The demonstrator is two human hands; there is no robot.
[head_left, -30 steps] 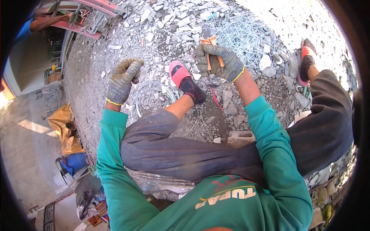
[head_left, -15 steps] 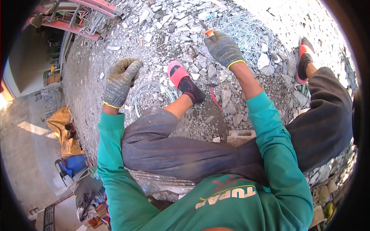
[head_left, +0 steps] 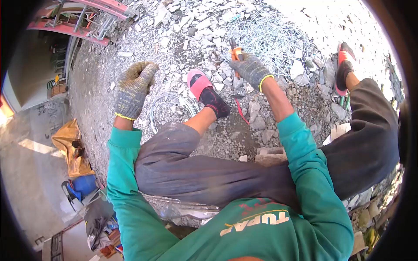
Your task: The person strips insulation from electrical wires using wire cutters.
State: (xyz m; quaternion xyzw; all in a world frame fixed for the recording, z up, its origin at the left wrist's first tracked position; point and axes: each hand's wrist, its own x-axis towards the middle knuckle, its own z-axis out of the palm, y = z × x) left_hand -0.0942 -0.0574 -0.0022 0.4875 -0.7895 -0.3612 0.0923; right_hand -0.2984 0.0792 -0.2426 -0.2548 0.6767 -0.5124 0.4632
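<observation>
My right hand (head_left: 249, 68), in a grey knit glove, grips orange-handled pliers (head_left: 235, 51) with the jaws pointing up, close to a tangled heap of thin cut wire (head_left: 274, 41) on the gravel. In a matching glove, my left hand (head_left: 134, 89) is raised with its fingers curled; it seems to pinch a thin wire that I can barely make out. Below it a coil of wire (head_left: 172, 106) lies on the ground beside my pink and black sandal (head_left: 204, 89).
I sit on a low block (head_left: 269, 155) over rubble and gravel, legs spread, the other sandal (head_left: 344, 65) at right. A red metal frame (head_left: 82, 19) lies at top left. A yellow sack (head_left: 69, 145) and blue container (head_left: 85, 185) sit lower left.
My right hand reached out to the wire heap with the pliers, then drew back a little toward me. My left hand stayed raised and shifted slightly up.
</observation>
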